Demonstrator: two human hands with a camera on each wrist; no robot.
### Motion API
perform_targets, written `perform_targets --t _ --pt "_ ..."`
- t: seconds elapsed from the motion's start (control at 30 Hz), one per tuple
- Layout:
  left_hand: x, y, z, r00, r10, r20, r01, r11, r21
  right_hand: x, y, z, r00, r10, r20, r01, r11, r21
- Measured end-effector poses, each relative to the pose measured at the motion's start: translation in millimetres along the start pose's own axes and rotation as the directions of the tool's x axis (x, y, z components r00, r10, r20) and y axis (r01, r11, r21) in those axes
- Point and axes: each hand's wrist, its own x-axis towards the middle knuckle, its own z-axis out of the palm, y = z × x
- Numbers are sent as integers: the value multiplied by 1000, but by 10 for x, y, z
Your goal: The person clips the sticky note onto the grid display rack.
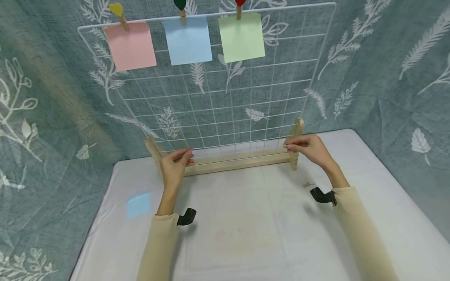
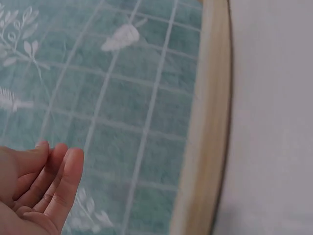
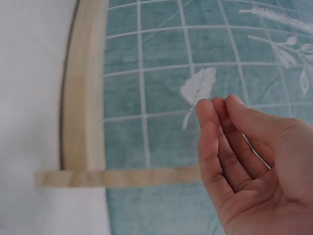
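A white wire grid (image 1: 260, 99) stands upright in a wooden base (image 1: 239, 164). Along its top bar, small clothespins with heart tops hold three paper notes: a pink one (image 1: 131, 48), a blue one (image 1: 188, 43) and a green one (image 1: 242, 39). My left hand (image 1: 175, 166) is at the grid's lower left, near the base, fingers bent and thumb close to the fingertips. My right hand (image 1: 309, 148) is by the right foot of the base in a similar pose. Nothing shows between the fingertips of the left hand (image 2: 41, 188) or the right hand (image 3: 254, 161) in the wrist views.
A loose blue note (image 1: 138, 205) lies on the white-covered table (image 1: 232, 242) at the left. A small clothespin (image 1: 308, 184) lies near the right wrist. Black wrist mounts (image 1: 186, 217) stick out from both sleeves. Leaf-patterned teal cloth (image 1: 400, 117) hangs behind and at both sides.
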Motion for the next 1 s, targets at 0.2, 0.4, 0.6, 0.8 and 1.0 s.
perform_targets --t 0.2,0.4,0.6,0.8,1.0 --pt "-104 -209 -254 992 -121 -19 122 990 69 -124 146 20 1000 22 14 -22 1000 -2" --pt "-198 -380 -506 980 -192 -51 197 971 138 -233 312 11 999 43 27 -42 999 -20" --pt "-208 -490 -889 968 -204 -145 231 950 210 -337 489 -18 997 67 39 -65 996 -54" --pt "-266 -516 -1248 941 -244 -233 312 892 327 -516 667 -36 991 126 37 -123 990 -72" --pt "-358 -502 -1610 886 -284 -366 437 776 455 -683 820 -42 992 128 8 -125 979 -163"
